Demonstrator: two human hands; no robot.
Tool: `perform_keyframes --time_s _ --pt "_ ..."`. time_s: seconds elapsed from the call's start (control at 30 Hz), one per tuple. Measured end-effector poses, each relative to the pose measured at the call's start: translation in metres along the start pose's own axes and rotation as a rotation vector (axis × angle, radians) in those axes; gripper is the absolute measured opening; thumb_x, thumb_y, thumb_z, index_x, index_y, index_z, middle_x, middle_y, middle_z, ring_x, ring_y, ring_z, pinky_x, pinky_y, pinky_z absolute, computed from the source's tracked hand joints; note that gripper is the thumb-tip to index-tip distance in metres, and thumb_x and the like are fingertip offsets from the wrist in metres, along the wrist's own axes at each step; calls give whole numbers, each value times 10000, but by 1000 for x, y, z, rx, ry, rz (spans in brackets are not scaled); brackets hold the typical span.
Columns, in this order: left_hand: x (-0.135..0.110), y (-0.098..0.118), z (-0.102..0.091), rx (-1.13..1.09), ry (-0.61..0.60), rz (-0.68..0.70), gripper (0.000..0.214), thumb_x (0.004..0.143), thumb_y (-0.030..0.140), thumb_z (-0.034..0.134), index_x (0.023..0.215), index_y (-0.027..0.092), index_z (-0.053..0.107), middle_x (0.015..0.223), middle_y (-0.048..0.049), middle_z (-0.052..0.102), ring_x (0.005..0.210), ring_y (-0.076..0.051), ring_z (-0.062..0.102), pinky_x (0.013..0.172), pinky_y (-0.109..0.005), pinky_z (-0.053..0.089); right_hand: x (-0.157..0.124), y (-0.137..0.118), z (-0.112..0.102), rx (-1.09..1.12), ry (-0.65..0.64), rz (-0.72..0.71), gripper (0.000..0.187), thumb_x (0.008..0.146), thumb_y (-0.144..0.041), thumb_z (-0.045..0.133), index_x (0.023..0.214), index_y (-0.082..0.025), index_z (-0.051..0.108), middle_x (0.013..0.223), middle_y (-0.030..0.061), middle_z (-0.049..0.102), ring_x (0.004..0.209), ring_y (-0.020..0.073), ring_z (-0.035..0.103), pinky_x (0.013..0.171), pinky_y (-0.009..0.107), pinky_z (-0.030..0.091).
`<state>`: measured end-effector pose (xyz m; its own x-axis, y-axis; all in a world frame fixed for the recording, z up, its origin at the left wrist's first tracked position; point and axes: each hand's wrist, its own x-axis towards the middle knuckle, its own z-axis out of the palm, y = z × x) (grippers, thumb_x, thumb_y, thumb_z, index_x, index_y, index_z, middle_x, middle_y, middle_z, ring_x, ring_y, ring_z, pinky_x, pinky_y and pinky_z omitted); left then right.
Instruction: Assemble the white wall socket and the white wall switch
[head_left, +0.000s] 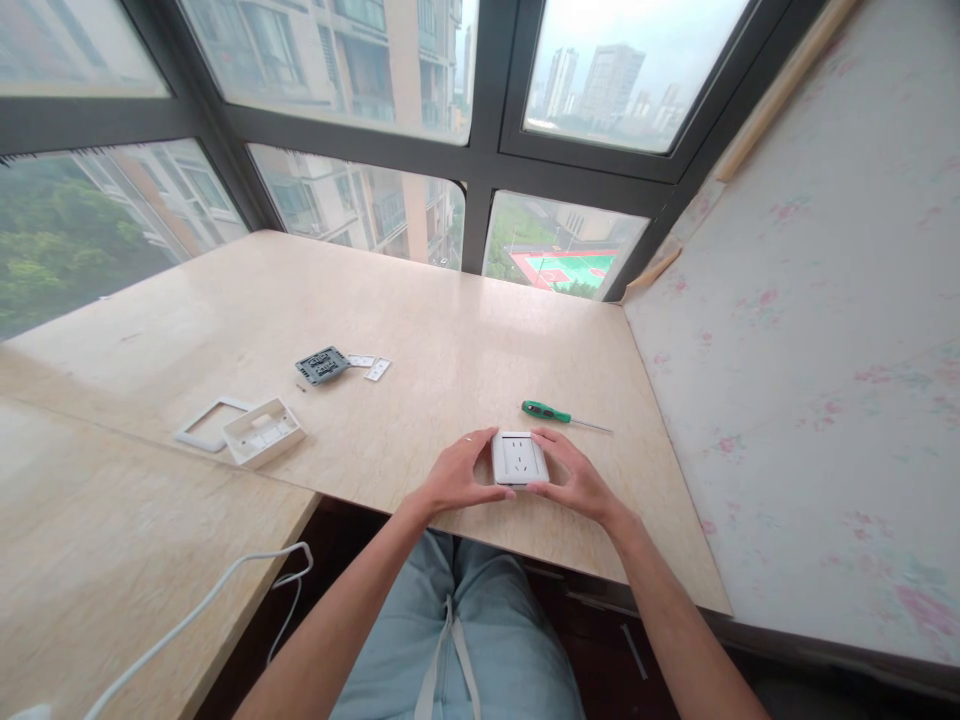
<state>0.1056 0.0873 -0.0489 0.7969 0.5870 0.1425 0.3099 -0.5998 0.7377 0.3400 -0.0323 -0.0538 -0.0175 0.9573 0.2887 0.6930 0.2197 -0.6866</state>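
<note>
The left hand (459,474) and the right hand (576,474) are clamping a white socket (520,460) between them, one on each side — thumbs pressing along the near edge, fingers curling at the far corners. The socket is showing its slotted face upward, near the front edge of the table (442,350); whether it is resting there or being held just above, I cannot tell.

Just beyond the right hand, a screwdriver (547,411) is lying with its green handle pointing left and its shaft pointing right. Well to the left of the left hand, an open white box (271,450) is lying, and a thin white frame (199,443) is showing partly behind or beneath it — which one is unclear.

Farther ahead and left of the left hand, a grey plate (322,365) is lying, with two small white pieces (379,369) beside its right end and a tiny dark bit (301,387) near its closer side. Behind and left of the left hand, a white cable (202,602) is running past the tabletop's edge.
</note>
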Motion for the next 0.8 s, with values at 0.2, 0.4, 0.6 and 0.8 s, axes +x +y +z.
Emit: perform_keyframes --time_s 0.2,0.4,0.6,0.8 --pt "-1 1 0 -12 20 10 817 748 610 725 1402 213 437 1407 -137 549 1269 -315 545 1071 -477 438 -1 0 -1 16 -14 -13 747 783 -427 785 1451 -282 485 1492 140 487 1377 335 465 1126 561 402" --pt "-1 -3 1 -89 40 8 840 656 585 814 1340 226 484 1343 -117 593 1205 -306 589 1022 -465 477 -2 -4 -1 39 -47 -15 770 798 -406 777 1479 -282 439 1525 133 450 1415 315 420 1151 555 374" --pt "-1 -7 1 -132 13 6 912 609 568 851 1371 234 476 1380 -130 576 1245 -320 572 1062 -487 450 -2 -5 -1 39 -40 -12 742 793 -416 778 1456 -272 477 1499 140 482 1396 320 445 1141 554 387" --pt "-1 -3 -3 -91 -26 27 923 670 578 806 1442 253 418 1464 -127 514 1334 -327 499 1121 -507 389 1 -4 -2 42 -49 -24 724 781 -430 785 1433 -278 511 1477 146 499 1372 332 470 1124 561 401"
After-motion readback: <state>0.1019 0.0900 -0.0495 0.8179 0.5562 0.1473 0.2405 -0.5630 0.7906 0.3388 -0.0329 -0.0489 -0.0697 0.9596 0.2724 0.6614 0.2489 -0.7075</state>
